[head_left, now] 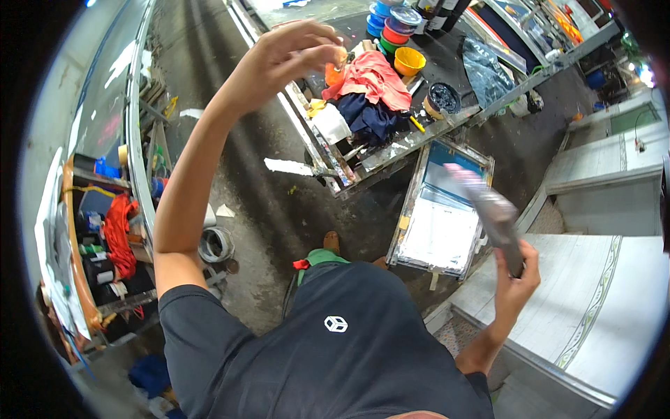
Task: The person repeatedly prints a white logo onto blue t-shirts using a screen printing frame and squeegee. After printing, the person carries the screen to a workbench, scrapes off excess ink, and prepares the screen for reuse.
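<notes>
Dark concrete workshop floor, a cluttered bench (391, 150) up ahead carrying a salmon cloth (373, 77) and paint tubs (391, 21); left hand (283, 56) raised beside that cloth, grip loosely curled, holding nothing visible; right hand (516, 276) clenched on a blurred grey scraper (488, 209), below the bench, over the leaning screen frame (447, 209)

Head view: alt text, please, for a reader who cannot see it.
Seen from above, a person's right hand grips a long flat tool over a framed screen, while the left hand reaches toward a cluttered worktable of cloths and paint tubs.
</notes>
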### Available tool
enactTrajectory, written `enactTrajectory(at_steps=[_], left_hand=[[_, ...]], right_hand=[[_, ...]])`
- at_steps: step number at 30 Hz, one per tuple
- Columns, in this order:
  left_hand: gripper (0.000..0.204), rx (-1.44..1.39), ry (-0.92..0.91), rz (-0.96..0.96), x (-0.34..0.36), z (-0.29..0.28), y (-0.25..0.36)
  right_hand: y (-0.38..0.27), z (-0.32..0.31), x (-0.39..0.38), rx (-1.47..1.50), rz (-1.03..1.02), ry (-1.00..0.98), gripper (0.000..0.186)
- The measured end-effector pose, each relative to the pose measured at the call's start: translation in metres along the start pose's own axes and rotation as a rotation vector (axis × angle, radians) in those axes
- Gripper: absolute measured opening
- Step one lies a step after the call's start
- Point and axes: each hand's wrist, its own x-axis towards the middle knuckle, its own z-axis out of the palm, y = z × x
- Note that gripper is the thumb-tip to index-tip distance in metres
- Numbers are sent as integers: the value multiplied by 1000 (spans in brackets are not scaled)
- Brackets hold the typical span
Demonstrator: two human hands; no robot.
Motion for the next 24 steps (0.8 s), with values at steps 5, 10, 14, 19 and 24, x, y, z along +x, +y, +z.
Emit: enactTrajectory(at_steps=[5, 10, 14, 19, 24], left_hand=[[70, 514, -130, -480, -50, -3, -254], [103, 390, -295, -656, -50, 46, -320], [94, 435, -430, -487, -34, 76, -336], [79, 217, -326, -526, -42, 50, -338], [71, -22, -219, -654, -29, 4, -290]], right_hand=[[92, -13, -72, -261, 479, 155, 33], [167, -33, -223, -526, 714, 10, 42], [172, -41, -322, -618, 950, -7, 53], [189, -53, -364, -650, 970, 98, 57], [207, -55, -308, -304, 933, 212, 51]])
